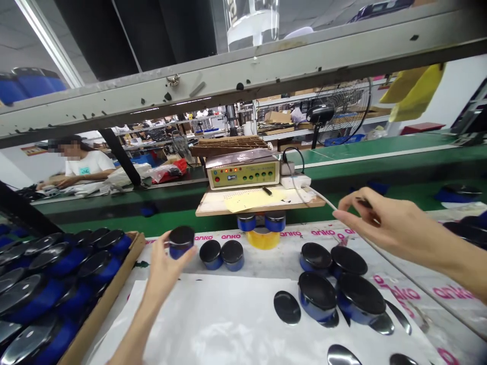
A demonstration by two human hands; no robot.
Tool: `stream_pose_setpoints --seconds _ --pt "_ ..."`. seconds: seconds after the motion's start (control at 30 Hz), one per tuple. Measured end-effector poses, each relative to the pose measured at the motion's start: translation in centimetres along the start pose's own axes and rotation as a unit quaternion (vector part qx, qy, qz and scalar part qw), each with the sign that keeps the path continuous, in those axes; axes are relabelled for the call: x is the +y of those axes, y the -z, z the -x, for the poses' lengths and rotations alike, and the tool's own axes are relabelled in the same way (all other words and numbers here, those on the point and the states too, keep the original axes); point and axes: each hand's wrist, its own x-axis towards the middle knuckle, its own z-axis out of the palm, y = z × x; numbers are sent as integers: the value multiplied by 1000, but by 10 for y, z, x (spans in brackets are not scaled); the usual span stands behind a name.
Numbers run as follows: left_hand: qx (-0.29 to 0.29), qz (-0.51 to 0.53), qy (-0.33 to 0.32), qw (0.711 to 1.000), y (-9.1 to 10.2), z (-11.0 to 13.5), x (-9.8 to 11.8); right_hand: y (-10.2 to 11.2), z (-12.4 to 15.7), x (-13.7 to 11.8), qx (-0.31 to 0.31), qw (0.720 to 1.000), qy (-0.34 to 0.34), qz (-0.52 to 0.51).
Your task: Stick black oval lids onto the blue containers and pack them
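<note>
Jar (181,242) with a dark lid and blue body sits at the far edge of the white sheet (213,324) on the desk (403,299), and the left hand (164,263) holds it, with the fingers closed around its side from below and the thumb against the front. Just beside it, to the right, two small jars (221,254) of the same kind stand touching each other. The right hand (375,220) is raised above the desk, well apart from the left one, and its fingers are pinched shut on a small dark thing (364,203) that I cannot identify. Under this hand four bigger jars (335,284) stand close together, and loose shiny discs (287,307) lie flat around them on the sheet. A wooden tray (114,284) full of lidded blue jars is at the left side. Behind, a control box (243,175) rests on a small board (262,203) supported by some jars. I think the risk is in the left grip: it takes the jar only from one side, so the jar could tip or slide against the two neighbours and push them. The right arm also passes low over the big jars, so a careless move could knock a lid or scatter the discs
</note>
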Motion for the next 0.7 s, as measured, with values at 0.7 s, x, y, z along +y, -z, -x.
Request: stream_pose_setpoints --seconds 0.7 --pt "-502 184 -71 842 -116 96 126 -72 -13 18 -310 948 72 3"
